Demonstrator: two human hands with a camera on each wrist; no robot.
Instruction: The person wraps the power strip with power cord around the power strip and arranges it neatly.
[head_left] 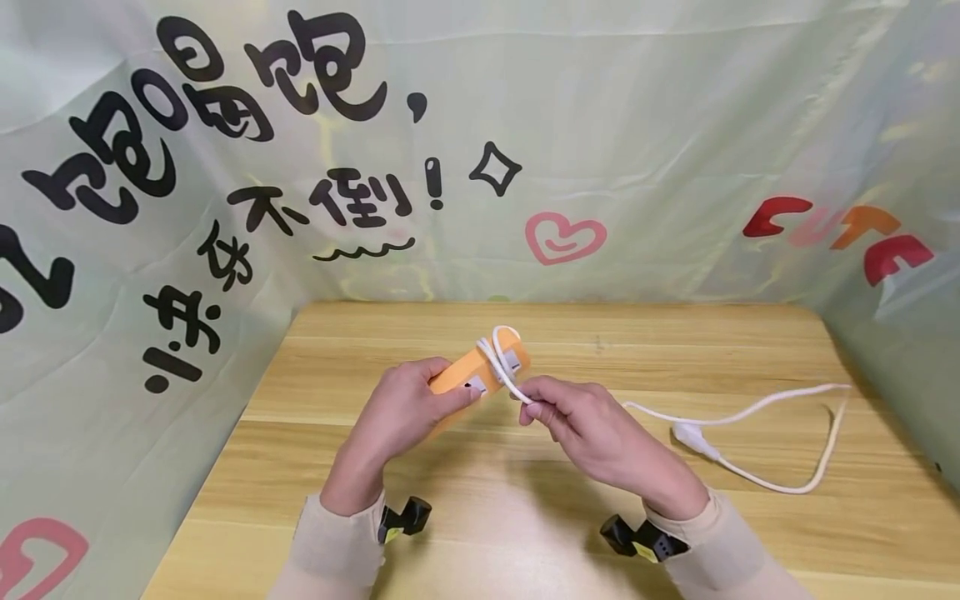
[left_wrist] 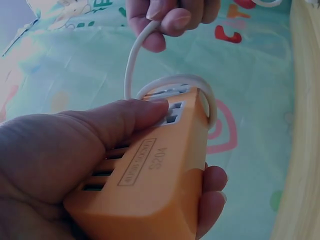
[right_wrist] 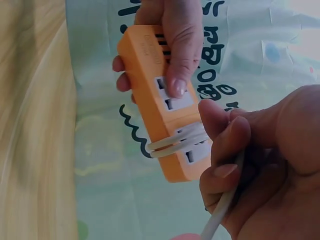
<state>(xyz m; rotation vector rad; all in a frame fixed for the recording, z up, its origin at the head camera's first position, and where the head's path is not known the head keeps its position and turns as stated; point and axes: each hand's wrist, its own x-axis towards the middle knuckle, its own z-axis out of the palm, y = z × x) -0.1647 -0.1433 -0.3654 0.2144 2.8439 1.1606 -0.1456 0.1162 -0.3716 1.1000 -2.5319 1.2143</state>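
Note:
My left hand (head_left: 405, 408) grips an orange power strip (left_wrist: 165, 170) by its near end, thumb on the socket face and fingers around the far side. The strip is tilted, held above the table. A white cord (head_left: 495, 354) loops around its other end, crossing the white sockets (right_wrist: 172, 95). Just right of the strip, my right hand (head_left: 592, 429) pinches the cord between thumb and fingers. In the right wrist view the cord (right_wrist: 220, 215) runs through the curled fingers and out below them.
The rest of the cord (head_left: 813, 479) trails in a wide bend over the right side of the wooden table (head_left: 315, 500), with its white plug (head_left: 693, 437) lying there. A printed cloth (head_left: 637, 108) walls the table at the back and sides.

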